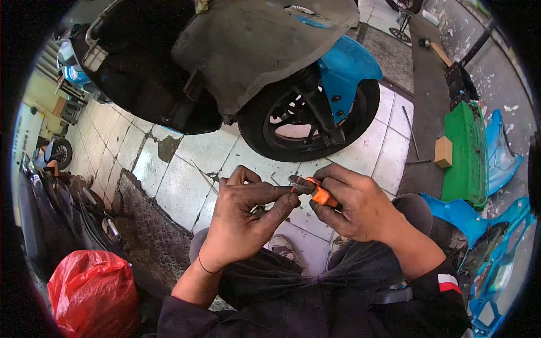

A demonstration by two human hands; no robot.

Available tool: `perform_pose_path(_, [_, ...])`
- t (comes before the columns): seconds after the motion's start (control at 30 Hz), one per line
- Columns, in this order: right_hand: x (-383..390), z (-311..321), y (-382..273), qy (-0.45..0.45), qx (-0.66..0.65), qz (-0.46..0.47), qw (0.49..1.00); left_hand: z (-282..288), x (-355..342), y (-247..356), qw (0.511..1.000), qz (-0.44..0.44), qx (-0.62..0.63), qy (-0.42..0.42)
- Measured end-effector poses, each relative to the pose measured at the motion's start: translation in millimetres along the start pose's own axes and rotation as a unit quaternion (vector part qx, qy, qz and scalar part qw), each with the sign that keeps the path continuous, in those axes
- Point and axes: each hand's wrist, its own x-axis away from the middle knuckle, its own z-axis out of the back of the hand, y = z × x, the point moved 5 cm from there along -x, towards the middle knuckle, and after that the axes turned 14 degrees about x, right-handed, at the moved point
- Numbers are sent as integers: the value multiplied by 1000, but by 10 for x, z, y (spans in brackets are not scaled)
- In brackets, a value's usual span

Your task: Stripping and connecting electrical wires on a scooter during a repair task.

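White tiled floor, peeling wall

The cutter has smooth orange plastic on its handle and dull grey metal blades. The mudguard is glossy blue plastic, the tyre matt black rubber. Floor tiles look smooth and shiny; the bag is crinkled, glossy plastic.

A black top has long sleeves, the right one bearing a small red-and-white patch. A thin dark band circles the left wrist. Dark trousers and mottled greyish shoes complete the clothing.
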Motion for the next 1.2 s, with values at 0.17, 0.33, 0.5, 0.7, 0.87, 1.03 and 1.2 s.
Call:
perform_pose_path(0.17, [3,42,31,27,86,30,996,-70,-66,9,993,-74,-87,17])
perform_pose_path(0.33, [-55,-135,13,14,97,43,994,-40,27,-7,990,-33,-130,52])
perform_pose_path(0.5, [-32,-137,115,9,116,35,993,-85,-60,-141,996,-2,-83,38])
perform_pose_path(0.7, [19,-137,178,20,109,38,993,-158,-93,-456,892,281,351,-50])
perform_pose_path(0.87, [-4,-157,196,30,100,52,993,-128,-71,-458,939,216,269,11])
perform_pose_path(1.03, [34,-156,181,15,72,55,996,-179,-109,-357,948,207,240,19])
perform_pose_path(1.2, [34,-93,180,31,79,38,996,-151,-95,-266,973,184,137,33])
